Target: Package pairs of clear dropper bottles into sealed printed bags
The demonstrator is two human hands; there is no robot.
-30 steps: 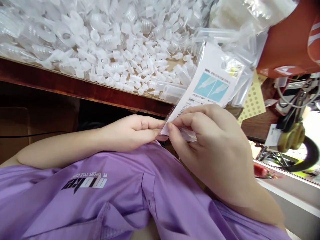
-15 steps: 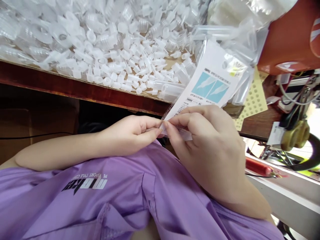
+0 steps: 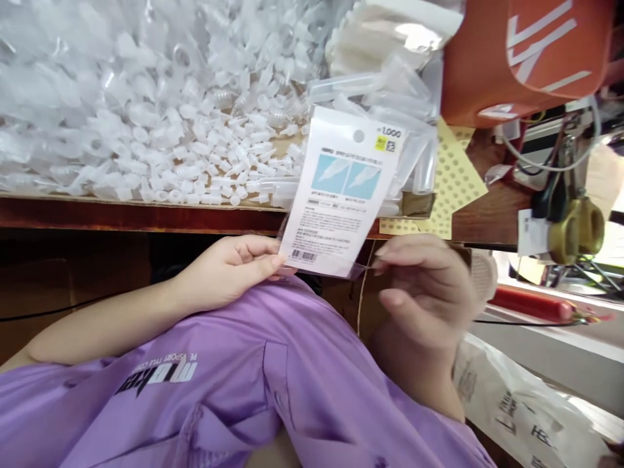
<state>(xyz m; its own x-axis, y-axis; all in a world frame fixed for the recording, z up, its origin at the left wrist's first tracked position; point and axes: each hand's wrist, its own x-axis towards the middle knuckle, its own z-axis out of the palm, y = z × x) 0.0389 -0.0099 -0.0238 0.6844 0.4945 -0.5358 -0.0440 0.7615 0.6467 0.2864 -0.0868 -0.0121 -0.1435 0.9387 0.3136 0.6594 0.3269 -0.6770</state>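
A white printed packaging card (image 3: 336,214) with two blue pictures, a barcode and a 1,000 price mark is held tilted over the table's front edge. Clear plastic film shows along its lower edges. My left hand (image 3: 248,260) pinches the card's lower left corner between thumb and fingers. To the right of the card, my right hand (image 3: 424,286) is off it, thumb and fingers apart and slightly blurred. Beyond the card lie small translucent nozzle caps (image 3: 238,169) in a loose heap.
Clear plastic bottles (image 3: 97,84) pile up at the back left. Behind the card are clear tubes (image 3: 414,143). A yellow dotted sheet (image 3: 453,182), an orange box (image 3: 487,58) and brass-handled scissors (image 3: 575,227) are at the right. A white printed bag (image 3: 526,403) lies low right.
My right hand has let go of the card's lower edge and moved right, its fingers opening. More of the card's print now shows. The view has shifted to the right.
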